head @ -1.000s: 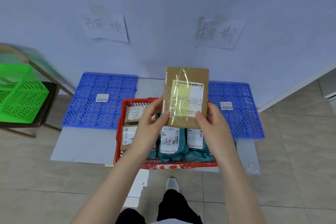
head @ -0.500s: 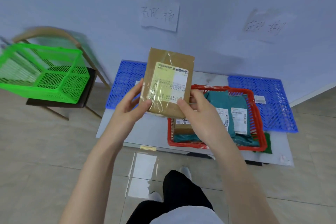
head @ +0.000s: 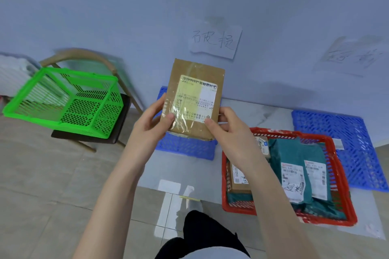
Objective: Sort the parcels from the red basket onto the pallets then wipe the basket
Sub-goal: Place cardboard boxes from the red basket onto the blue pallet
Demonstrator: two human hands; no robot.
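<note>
Head — brown parcel (head: 196,99) held aloft.

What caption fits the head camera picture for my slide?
Left hand and right hand hold a brown parcel up before a blue pallet, red basket nearby.

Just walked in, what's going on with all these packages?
A person is sorting parcels. The left hand and right hand grip a brown parcel upright, label facing them. Teal parcels lie in the red basket on the floor. The left pallet and right pallet lie by the wall. A green basket sits on a chair.
</note>
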